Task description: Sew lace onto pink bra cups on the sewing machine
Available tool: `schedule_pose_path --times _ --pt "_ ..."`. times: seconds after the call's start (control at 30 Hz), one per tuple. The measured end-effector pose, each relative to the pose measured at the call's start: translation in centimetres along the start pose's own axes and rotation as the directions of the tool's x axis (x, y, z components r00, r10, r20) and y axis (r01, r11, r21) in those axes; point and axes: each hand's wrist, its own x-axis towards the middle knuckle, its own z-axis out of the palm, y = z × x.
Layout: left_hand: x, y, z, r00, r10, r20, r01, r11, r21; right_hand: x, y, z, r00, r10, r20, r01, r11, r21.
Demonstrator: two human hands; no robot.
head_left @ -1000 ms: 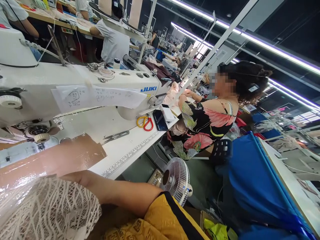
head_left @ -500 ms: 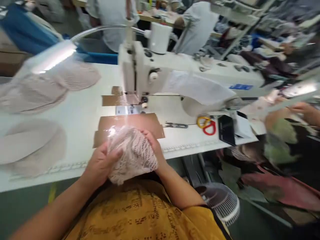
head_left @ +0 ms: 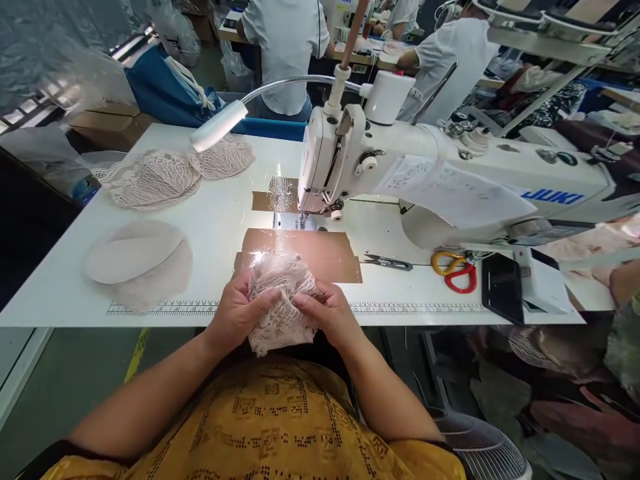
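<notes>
My left hand point(head_left: 238, 312) grips the lace piece point(head_left: 285, 321) at its 9 o'clock side | my right hand point(head_left: 334, 312) grips its 3 o'clock side | thumbs on top, pointing inward | forearms point(head_left: 155, 397) slanting in from 8 and 4 | lace at the worktop's point(head_left: 215, 227) 6 o'clock edge

Wht. tbl. point(head_left: 220, 223) is carrying JUKI mach. point(head_left: 435, 150); lace pcs. point(head_left: 155, 177), pale ovals point(head_left: 137, 260), brn. sheet point(head_left: 323, 248), snips point(head_left: 390, 263), red/yel. handles point(head_left: 473, 275), blk. phone point(head_left: 501, 288) are lying on top.
</notes>
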Motion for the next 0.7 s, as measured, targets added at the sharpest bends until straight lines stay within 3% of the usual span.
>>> schedule_pose_path --times 0.1,0.3,0.47,0.57,0.7 --pt "0.1 0.5 0.2 1.0 -0.014 -0.028 0.013 0.999 -0.045 0.1 0.0 0.7 0.996 0.025 0.086 -0.032 0.996 0.079" --pt "0.2 0.6 -0.5 0.999 -0.015 0.034 0.017 0.998 -0.059 1.3 0.3 1.3 1.0 -0.022 0.003 0.019 0.949 0.316" --pt "0.6 0.7 -1.0 0.994 -0.01 0.111 0.018 0.997 -0.07 1.8 0.6 1.5 1.0 0.024 0.01 -0.026 0.971 0.239" --pt "0.8 1.2 -1.1 0.995 -0.009 0.098 0.018 0.995 -0.094 1.8 0.6 1.5 0.998 -0.045 0.031 0.039 0.983 0.18" --pt "1.0 1.7 -1.6 0.975 -0.169 0.145 0.181 0.981 -0.07 1.8 0.2 1.2 0.986 -0.132 -0.104 0.147 0.977 0.151"
